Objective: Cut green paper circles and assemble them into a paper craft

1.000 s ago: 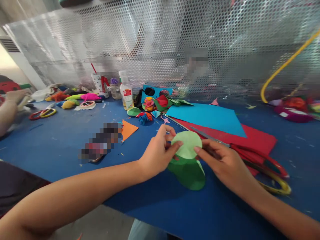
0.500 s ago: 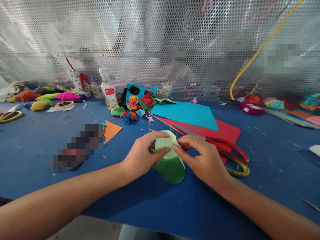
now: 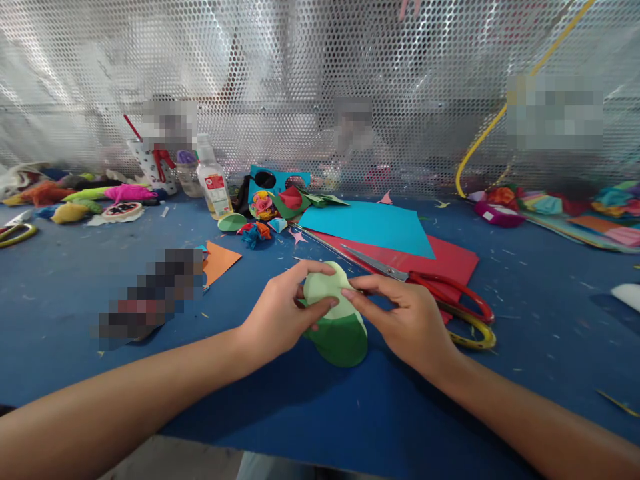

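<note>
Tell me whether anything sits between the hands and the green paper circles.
Nothing visible does: left hand and right hand already pinch the light green paper circle directly, above the dark green paper circle. The scissors lie behind.

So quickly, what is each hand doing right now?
Left hand: closed, fingers pinching the left edge of the green paper piece.
Right hand: closed, fingers pinching the same paper's top right edge.
</note>
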The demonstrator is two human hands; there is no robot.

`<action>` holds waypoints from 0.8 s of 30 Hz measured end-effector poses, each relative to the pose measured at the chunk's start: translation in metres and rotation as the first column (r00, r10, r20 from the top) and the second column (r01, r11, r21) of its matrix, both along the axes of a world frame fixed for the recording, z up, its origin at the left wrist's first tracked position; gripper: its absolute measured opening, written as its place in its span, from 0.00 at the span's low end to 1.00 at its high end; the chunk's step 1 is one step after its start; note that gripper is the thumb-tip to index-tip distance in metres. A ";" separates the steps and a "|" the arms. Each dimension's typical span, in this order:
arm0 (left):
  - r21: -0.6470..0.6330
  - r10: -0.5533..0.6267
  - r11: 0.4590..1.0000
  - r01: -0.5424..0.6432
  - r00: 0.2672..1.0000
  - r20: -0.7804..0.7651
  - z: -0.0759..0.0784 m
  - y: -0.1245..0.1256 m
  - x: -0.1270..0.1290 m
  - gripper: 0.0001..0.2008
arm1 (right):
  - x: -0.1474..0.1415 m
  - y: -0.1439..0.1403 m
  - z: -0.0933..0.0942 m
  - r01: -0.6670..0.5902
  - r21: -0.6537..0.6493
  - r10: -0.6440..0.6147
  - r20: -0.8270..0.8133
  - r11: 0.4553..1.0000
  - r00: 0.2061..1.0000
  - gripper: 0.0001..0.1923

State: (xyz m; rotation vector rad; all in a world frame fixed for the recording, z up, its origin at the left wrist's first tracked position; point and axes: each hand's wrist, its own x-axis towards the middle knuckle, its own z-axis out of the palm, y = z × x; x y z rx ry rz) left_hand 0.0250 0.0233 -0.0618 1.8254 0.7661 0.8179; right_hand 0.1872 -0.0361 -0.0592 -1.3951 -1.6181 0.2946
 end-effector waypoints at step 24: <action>0.170 0.019 0.985 -0.017 1.000 -0.007 0.002 -0.001 -0.001 0.14 | 0.004 0.001 -0.001 -0.149 0.285 0.106 0.160 0.947 0.981 0.05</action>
